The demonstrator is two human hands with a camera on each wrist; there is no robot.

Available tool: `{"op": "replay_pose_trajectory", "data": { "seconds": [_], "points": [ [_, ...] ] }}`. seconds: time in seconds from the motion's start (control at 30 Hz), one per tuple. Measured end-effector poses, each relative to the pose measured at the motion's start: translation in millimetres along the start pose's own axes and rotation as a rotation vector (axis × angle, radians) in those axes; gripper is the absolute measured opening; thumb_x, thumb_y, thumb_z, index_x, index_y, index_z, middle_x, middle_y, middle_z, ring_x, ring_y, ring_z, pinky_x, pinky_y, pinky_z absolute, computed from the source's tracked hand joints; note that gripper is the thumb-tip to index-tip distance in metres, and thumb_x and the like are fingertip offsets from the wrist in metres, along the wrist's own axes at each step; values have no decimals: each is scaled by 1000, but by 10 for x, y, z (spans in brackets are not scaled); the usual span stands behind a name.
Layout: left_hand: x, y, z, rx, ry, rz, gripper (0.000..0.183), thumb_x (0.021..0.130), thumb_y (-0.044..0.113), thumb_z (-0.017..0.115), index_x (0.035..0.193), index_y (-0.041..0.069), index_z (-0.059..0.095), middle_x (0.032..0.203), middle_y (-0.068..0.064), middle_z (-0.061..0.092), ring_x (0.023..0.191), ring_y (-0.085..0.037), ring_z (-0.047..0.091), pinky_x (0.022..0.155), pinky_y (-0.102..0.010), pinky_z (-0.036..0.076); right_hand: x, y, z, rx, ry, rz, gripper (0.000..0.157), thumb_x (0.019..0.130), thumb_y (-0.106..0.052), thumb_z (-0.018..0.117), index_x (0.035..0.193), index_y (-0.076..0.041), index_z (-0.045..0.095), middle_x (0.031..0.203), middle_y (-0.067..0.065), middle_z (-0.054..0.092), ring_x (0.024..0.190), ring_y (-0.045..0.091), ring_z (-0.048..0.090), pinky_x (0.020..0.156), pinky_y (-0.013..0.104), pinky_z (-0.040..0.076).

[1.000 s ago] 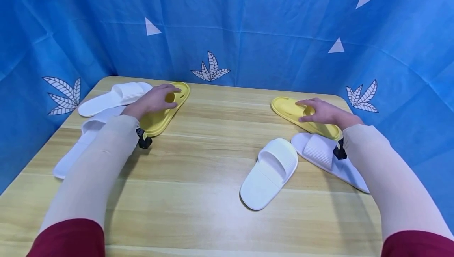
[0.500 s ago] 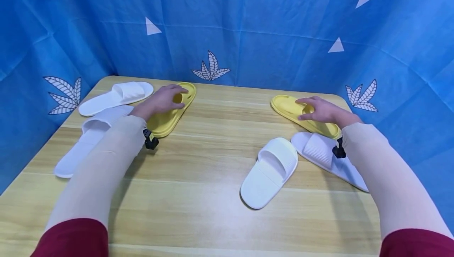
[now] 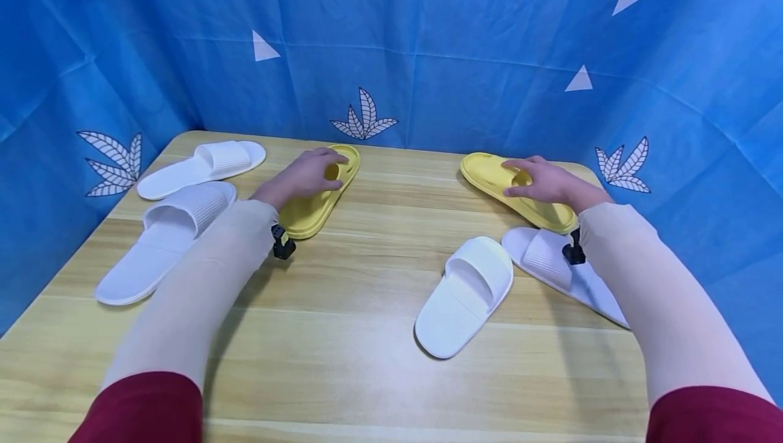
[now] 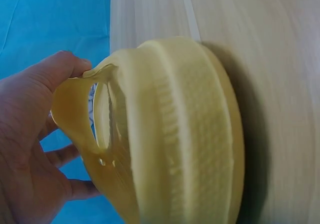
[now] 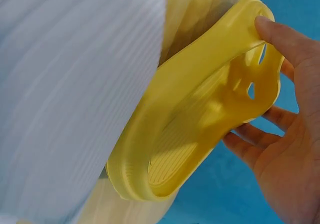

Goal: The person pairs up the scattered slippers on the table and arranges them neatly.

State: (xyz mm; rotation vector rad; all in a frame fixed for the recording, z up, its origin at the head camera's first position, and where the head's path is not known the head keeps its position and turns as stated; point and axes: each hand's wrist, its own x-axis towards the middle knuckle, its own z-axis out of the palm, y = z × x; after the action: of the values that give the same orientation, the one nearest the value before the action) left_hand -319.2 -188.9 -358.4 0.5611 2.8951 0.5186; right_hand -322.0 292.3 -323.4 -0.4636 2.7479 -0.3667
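Observation:
Two yellow slippers lie toward the back of the table, one under each hand. My left hand (image 3: 308, 174) grips the left yellow slipper (image 3: 308, 217) by its upper, toe toward the curtain. In the left wrist view, the thumb of that hand (image 4: 25, 134) is on the edge of the slipper's (image 4: 185, 129) opening, with fingers along the other side. My right hand (image 3: 544, 181) pinches the right yellow slipper (image 3: 483, 170) across its upper, toe toward the back left. The right wrist view shows thumb and fingers of that hand (image 5: 295, 129) on opposite sides of the slipper (image 5: 200, 74).
Two white slippers, a far one (image 3: 177, 178) and a near one (image 3: 147, 259), lie at the left. A white slipper (image 3: 455, 304) lies right of centre; another white slipper (image 3: 544, 259) sits beside the right yellow one. A blue curtain (image 3: 416, 56) hangs behind the wooden table (image 3: 342, 334).
My left hand has moved right with its yellow slipper, away from the white pair. My right hand has shifted its yellow slipper slightly left and back. The white slippers have stayed put.

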Motion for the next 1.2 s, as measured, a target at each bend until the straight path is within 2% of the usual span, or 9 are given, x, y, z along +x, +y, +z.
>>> {"op": "replay_pose_trajectory", "data": {
  "seconds": [0.47, 0.77, 1.0, 1.2],
  "points": [
    [143, 326, 86, -2, 12, 22, 59, 95, 29, 66, 148, 16, 43, 155, -15, 30, 141, -39, 26, 116, -51, 22, 178, -108, -6, -19, 1, 75, 78, 92, -55, 59, 155, -21, 28, 150, 30, 21, 133, 54, 27, 100, 74, 27],
    [249, 540, 139, -14, 26, 16, 58, 94, 30, 66, 147, 17, 45, 156, -13, 30, 141, -37, 26, 116, -48, 22, 276, -185, 20, -13, 21, 64, 76, 94, -51, 58, 155, -18, 27, 150, 31, 22, 134, 52, 26, 102, 71, 27],
    [347, 687, 195, -11, 50, 26, 58, 94, 30, 66, 146, 16, 46, 154, -12, 33, 140, -35, 29, 116, -46, 24, 335, -297, 36, -14, 47, 41, 76, 95, -51, 56, 155, -15, 27, 147, 31, 28, 133, 50, 29, 105, 68, 26],
    [425, 797, 252, -21, 50, 17, 58, 93, 30, 67, 146, 16, 47, 154, -13, 33, 139, -36, 31, 115, -46, 26, 379, -376, 69, 6, 36, 77, 77, 95, -53, 55, 155, -16, 25, 151, 31, 25, 136, 52, 24, 106, 69, 24]
  ]
}}
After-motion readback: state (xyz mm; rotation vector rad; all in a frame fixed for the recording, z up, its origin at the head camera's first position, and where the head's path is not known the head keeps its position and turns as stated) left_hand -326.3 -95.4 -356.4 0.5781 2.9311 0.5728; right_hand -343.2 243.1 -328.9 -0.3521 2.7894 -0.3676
